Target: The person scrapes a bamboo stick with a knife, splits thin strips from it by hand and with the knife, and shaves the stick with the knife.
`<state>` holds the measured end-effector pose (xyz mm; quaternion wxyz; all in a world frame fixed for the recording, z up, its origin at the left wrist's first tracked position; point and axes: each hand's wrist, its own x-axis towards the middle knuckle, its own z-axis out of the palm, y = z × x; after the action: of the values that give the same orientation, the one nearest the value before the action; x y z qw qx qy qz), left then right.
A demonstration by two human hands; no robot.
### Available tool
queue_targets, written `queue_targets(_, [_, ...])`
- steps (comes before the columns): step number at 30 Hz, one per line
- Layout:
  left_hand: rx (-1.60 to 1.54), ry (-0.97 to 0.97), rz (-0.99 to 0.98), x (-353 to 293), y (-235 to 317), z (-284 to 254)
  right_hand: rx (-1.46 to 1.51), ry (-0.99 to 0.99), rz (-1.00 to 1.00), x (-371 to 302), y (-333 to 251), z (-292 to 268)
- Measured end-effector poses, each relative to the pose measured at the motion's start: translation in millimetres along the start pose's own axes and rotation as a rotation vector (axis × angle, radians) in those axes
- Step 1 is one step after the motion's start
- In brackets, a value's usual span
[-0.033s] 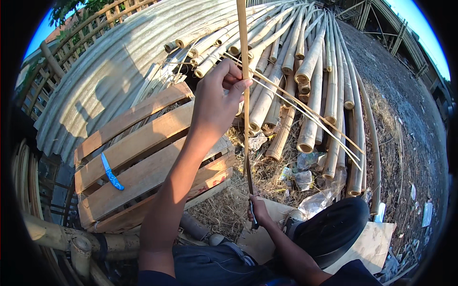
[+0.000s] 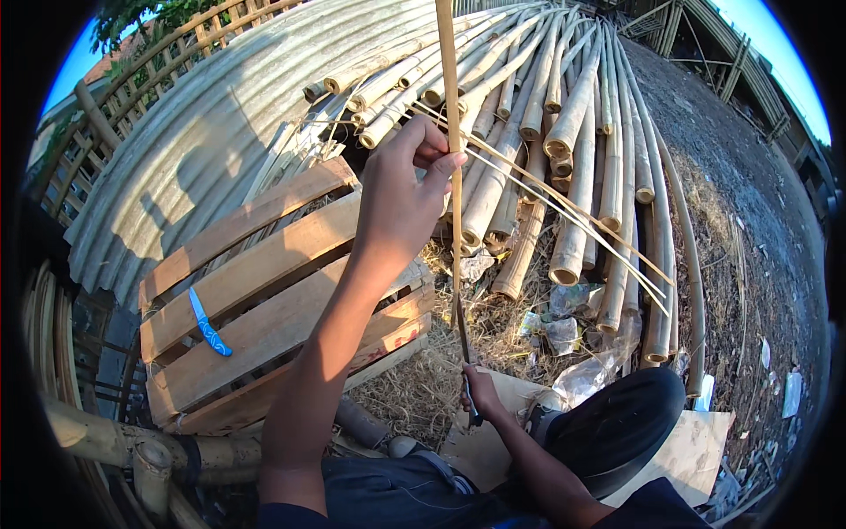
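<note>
My left hand (image 2: 407,185) is raised above the wooden crate, pinching a long, flat bamboo strip (image 2: 450,79) between thumb and fingertips. Upright, the strip runs past the top edge of the view and down toward my right hand (image 2: 480,392), which is low by my bent knee. That hand is closed around the handle of a knife whose narrow dark blade (image 2: 462,333) points up. Blade and lower strip meet or overlap; I cannot tell whether the edge is in the bamboo. A blue-handled knife (image 2: 210,328) lies on the crate's slats, left of my left forearm.
The slatted wooden crate (image 2: 256,264) stands at the left. Ahead lies a big pile of bamboo poles (image 2: 573,159), with thin split strips (image 2: 564,207) across their near ends. Corrugated sheeting (image 2: 176,150) leans behind the crate. Cardboard (image 2: 696,450) and plastic scraps (image 2: 589,372) lie around my legs.
</note>
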<state>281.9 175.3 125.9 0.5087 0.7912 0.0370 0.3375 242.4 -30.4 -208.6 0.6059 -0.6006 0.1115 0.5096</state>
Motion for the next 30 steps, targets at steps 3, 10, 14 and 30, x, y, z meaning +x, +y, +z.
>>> queue_targets(3, [0.119, 0.099, 0.142, 0, -2, 9, -0.174, 0.069, -0.161, -4, -18, -5])
queue_targets(10, [0.229, 0.134, 0.105, 5, 4, 6, -0.565, 0.285, -0.532, -70, -105, 12])
queue_targets(14, [-0.004, 0.036, -0.011, 6, 11, -1, -0.431, 0.308, -0.618, -96, -127, 19])
queue_targets(30, [-0.035, 0.018, -0.021, 10, 8, -9, 0.012, -0.108, -0.595, -159, -181, 57])
